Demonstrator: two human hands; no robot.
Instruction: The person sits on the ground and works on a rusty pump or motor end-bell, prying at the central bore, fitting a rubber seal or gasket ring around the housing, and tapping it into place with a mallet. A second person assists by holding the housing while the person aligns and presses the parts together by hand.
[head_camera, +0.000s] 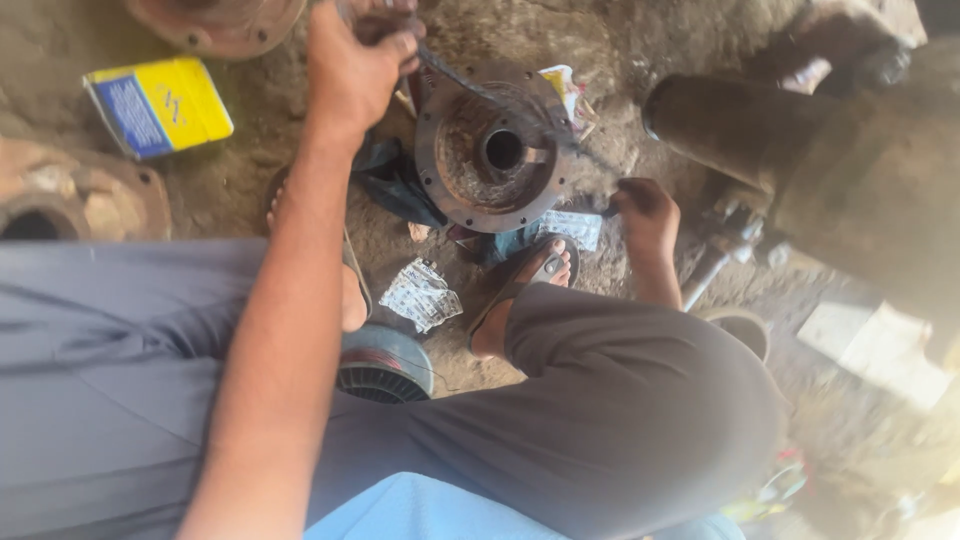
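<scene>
A round, rusty metal hub (460, 185) with bolt holes around its rim and a bore in the middle lies on the dirt floor between my sandalled feet. A thin dark strip (470, 88) stretches slantwise across the hub. My left hand (352, 62) is raised beyond the hub's upper left edge, fingers closed on one end of the strip. My right hand (646, 215) is low at the hub's right side, closed on the other end. What the strip is made of is too blurred to tell.
A yellow and blue box (160, 105) lies at the upper left, near two rusty flanged parts (215, 22) (80, 195). A big rusty cylinder housing (800, 150) fills the right. A dark cloth (392, 180), crumpled packets (420, 295) and a wire spool (385, 365) lie around my feet.
</scene>
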